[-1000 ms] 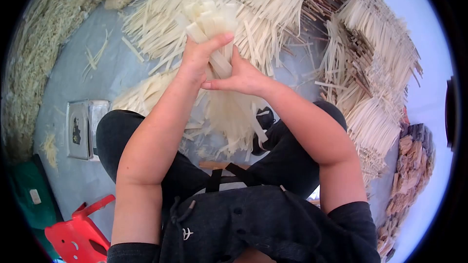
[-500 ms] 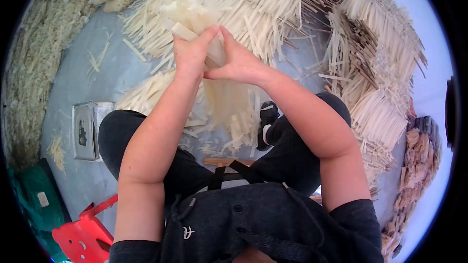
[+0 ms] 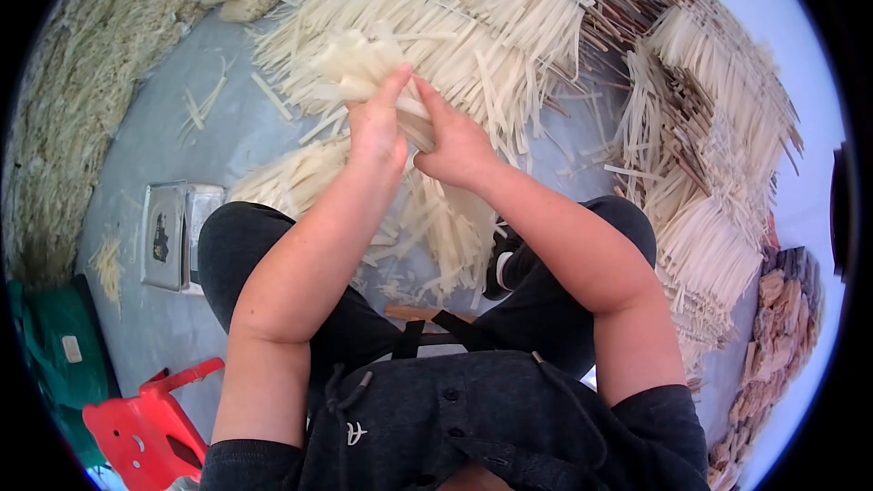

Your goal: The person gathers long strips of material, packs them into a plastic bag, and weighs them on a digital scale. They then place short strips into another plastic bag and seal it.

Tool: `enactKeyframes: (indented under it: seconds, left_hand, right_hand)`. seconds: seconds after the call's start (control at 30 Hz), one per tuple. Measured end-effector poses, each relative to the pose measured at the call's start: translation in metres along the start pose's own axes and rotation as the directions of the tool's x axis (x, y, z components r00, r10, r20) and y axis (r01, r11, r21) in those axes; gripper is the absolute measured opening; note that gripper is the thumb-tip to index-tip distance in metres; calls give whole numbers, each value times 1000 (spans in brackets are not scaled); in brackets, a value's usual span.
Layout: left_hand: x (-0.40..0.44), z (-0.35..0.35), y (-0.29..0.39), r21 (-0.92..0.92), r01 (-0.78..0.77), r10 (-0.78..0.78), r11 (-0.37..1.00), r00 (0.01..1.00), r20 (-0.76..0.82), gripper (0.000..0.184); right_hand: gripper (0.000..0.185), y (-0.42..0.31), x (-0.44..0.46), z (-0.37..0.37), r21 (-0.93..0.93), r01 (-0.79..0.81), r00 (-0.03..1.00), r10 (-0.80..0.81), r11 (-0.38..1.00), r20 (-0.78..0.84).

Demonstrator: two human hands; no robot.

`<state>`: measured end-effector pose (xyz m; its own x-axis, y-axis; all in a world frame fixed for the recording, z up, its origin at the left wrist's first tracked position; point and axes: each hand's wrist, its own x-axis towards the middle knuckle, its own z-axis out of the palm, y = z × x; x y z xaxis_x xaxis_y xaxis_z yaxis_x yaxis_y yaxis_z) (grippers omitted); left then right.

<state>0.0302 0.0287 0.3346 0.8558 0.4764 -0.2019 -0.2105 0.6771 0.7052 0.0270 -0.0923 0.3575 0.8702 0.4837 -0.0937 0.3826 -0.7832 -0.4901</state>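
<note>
Both hands grip one bundle of pale, flat, ribbon-like strips (image 3: 356,62), held up above the floor between my knees. My left hand (image 3: 375,132) wraps the bundle from the left, thumb pointing up along it. From the right, my right hand (image 3: 452,138) closes around the same bundle, its fingertips close to the left thumb. The upper ends fan out past my hands, and the lower ends hang down below them. Much of the gripped middle is hidden by my fingers. Just beyond lies a broad layer of similar pale strips (image 3: 491,14).
Another heap of strips with brown stalks (image 3: 700,109) lines the right. A rough fibrous pile (image 3: 91,82) stands on the left. Near my left knee is a metal tin (image 3: 166,236); a red chair (image 3: 150,427) and green bag (image 3: 64,355) are at lower left.
My hands have come slightly down and to the right with the bundle. Its top end now spreads lower, and the view has shifted a little.
</note>
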Motion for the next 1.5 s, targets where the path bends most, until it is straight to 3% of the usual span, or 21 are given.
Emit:
enactKeyframes:
  seconds: [0.07,0.1,0.17,0.27,0.37,0.5,0.6,0.67,0.7,0.77,0.8,0.87,1.0,1.17,1.27,1.5]
  left_hand:
    - [2,-3,6,-71,85,-67,994,972,225,80]
    - [0,-2,12,-72,82,-64,994,973,224,80]
    - [-5,2,25,-42,119,-99,992,939,329,80]
    - [-1,-9,21,4,211,-204,978,943,264,79]
    - [-14,-14,20,18,224,-222,975,949,225,81]
    - [-30,-10,22,113,94,-117,989,967,228,66]
    - [-25,-8,37,239,92,-168,967,931,323,70]
    - [-23,-5,59,397,101,-235,912,922,308,72]
    - [-13,-8,67,394,98,-230,914,925,303,72]
    - [6,-13,82,438,51,-95,898,992,79,72]
    - [4,-11,90,436,50,-91,899,993,73,72]
    - [-4,-3,112,352,-242,195,904,967,165,62]
    - [16,-20,110,305,-245,146,920,938,315,51]
    - [17,-23,99,143,-101,74,985,980,184,32]
    - [14,-21,90,113,-139,130,984,988,79,28]
    - [9,-22,79,105,-99,98,989,995,14,30]
  right_hand:
    - [102,1,-1,-8,200,-72,996,59,977,70]
    - [102,1,0,-15,200,-69,996,56,977,70]
    - [106,3,2,-27,404,-57,998,40,913,50]
    - [111,10,4,-6,462,42,999,-48,886,1]
    - [112,2,-1,9,509,-25,996,-24,860,90]
    - [114,-7,-2,10,466,-46,993,-10,884,118]
    - [100,7,10,21,586,0,1000,-2,810,3]
    - [83,9,13,20,844,-42,990,-94,534,109]
    - [83,4,10,16,844,-42,989,-100,535,113]
    - [70,-8,-1,5,872,-178,963,-104,457,251]
    - [70,-10,-4,6,870,-179,961,-109,459,255]
    - [63,-13,-9,9,863,-303,866,-260,405,426]
    - [58,-23,-23,8,880,-398,830,-306,261,466]
    - [59,-35,-35,3,838,-523,775,-322,157,544]
    - [59,-29,-33,18,855,-499,776,-367,142,514]
    - [65,-35,-37,22,861,-499,799,-330,102,502]
